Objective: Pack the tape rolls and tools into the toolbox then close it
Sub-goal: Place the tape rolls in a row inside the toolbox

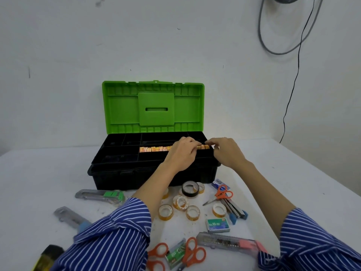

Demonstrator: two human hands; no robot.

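A black toolbox [121,173] stands open on the white table, its green lid [154,106] upright. A row of orange-labelled tape rolls [154,149] lies on edge in a tray compartment. My left hand [181,153] and my right hand [226,151] are over the right end of that row, fingertips pinching the last rolls [203,147]. On the table in front lie several clear tape rolls [180,202], a black tape roll [190,189], orange scissors [222,194], further orange scissors [187,251] and utility knives [99,195].
Staple boxes [217,224], a stapler [237,211], a pink-ended knife [230,242] and a grey knife [68,217] lie near the front edge. A yellow-black object [48,255] sits at the lower left. Cables [293,75] hang on the wall at right.
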